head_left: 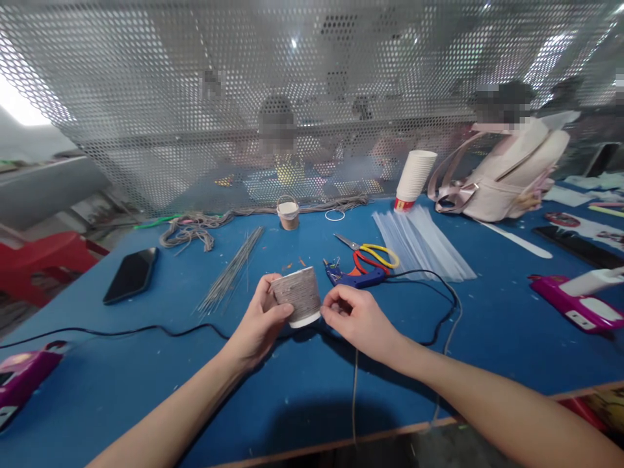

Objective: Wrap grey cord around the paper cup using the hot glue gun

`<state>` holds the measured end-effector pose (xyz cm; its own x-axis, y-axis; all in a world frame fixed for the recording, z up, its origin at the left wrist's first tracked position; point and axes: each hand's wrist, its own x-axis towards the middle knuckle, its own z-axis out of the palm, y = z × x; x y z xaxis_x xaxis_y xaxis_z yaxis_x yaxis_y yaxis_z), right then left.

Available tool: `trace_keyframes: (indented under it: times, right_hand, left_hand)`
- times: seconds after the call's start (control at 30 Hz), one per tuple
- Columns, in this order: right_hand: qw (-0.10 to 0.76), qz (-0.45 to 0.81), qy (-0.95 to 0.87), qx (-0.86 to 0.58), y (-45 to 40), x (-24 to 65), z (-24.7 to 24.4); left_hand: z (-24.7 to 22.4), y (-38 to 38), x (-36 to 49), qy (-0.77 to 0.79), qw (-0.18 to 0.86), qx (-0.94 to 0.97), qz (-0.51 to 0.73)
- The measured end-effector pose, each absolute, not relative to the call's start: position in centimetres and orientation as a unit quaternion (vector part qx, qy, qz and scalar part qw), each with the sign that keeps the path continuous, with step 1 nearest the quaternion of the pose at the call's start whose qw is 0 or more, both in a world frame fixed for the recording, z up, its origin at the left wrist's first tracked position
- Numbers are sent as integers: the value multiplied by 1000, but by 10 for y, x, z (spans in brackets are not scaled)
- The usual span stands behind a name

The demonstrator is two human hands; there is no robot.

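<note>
A perforated metal screen [170,130] stands across the far side of a blue table [292,390]. Over the table a cord-wrapped cup [296,296] hangs tilted, pale rim lowest, between the two hands. The left hand [260,315] has it firmly, thumb across the wrapping and fingers behind. The right hand [353,315] is curled nearly closed, thumb and fingertips drawn together at the cup's lower right side — I cannot tell whether they pinch anything. A loose cord [355,396] hangs below the right hand toward the table's front edge [292,452]. Both forearms slant inward from the near corners, the right reaching flatter across.

Just beyond the right hand lie a blue glue gun [361,279] and scissors [377,255]; farther out, clear plastic strips [429,247]. Beyond the left hand is a bundle of thin sticks [231,270], with a phone [130,276] farther left. Between the forearms, bare blue top runs to the front edge — the widest room for moving — while a black cable [160,330] passes left of the left hand.
</note>
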<state>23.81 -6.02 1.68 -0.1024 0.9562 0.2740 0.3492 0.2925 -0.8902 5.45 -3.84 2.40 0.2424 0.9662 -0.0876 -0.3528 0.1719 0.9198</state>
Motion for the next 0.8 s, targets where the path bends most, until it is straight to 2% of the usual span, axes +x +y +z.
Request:
trace_keyframes:
  times: [0.33,0.8]
  right_hand:
    - [451,362,-663,-475,-59,237,16]
    - [444,306,-686,-489,-62,233,10]
  left_hand:
    - [21,-39,53,349,687,396,499]
    - [12,-36,62,382,652,395,523]
